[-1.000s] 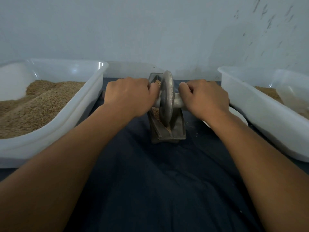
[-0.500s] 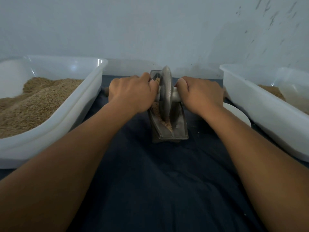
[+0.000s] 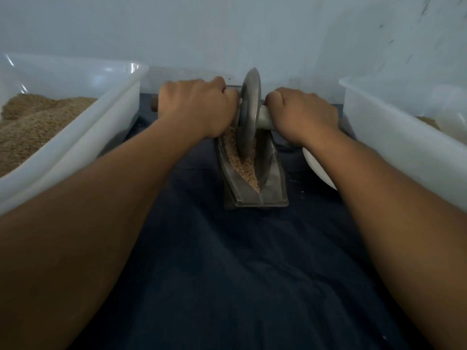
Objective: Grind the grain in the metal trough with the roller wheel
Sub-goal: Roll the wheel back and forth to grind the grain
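A person's two hands grip the axle (image 3: 264, 120) of a metal wheel (image 3: 249, 114) standing upright in a narrow metal trough (image 3: 273, 188) on a dark cloth (image 3: 227, 274). The left hand (image 3: 195, 108) is curled around the axle on the wheel's left side, knuckles up, with the axle's end (image 3: 153, 105) poking out past it. The right hand (image 3: 302, 116) is wrapped around the axle on the wheel's right side. The wheel sits between the two fists, close to each, its lower rim down in the grain (image 3: 243, 164) that lines the trough's channel. The trough runs away from the person, its near end between the forearms. A white bin (image 3: 83, 137) heaped with grain stands to the left, another white bin (image 3: 394, 137) to the right. The edge of a white dish (image 3: 317, 168) shows beneath the right wrist, just beside the trough.
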Demonstrator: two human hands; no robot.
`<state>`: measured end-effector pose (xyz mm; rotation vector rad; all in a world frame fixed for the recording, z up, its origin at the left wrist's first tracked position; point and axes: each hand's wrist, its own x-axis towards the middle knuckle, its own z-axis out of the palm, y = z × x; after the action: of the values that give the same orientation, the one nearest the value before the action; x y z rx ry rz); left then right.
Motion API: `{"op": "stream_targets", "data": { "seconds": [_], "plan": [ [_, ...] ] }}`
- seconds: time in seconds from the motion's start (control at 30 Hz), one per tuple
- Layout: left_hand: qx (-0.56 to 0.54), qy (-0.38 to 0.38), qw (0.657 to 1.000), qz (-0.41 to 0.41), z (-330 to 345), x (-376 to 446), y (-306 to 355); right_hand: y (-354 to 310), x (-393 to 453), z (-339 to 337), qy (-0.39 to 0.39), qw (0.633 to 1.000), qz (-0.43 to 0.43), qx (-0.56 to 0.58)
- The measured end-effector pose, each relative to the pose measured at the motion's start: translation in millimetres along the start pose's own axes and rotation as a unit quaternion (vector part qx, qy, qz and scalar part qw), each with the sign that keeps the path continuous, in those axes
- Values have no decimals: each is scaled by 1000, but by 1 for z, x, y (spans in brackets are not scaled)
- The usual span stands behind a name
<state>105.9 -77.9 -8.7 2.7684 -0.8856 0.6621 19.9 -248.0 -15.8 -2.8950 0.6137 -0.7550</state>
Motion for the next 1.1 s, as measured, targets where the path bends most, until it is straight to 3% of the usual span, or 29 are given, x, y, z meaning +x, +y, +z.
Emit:
{"op": "stream_targets", "data": {
  "seconds": [0.23, 1.1],
  "plan": [
    [-18, -32, 999, -32, 9, 18, -6, -4, 26, 7, -1, 1000, 9, 17],
    [55, 35, 998, -6, 17, 52, -4, 4, 55, 20, 4, 994, 91, 63]
  ]
}}
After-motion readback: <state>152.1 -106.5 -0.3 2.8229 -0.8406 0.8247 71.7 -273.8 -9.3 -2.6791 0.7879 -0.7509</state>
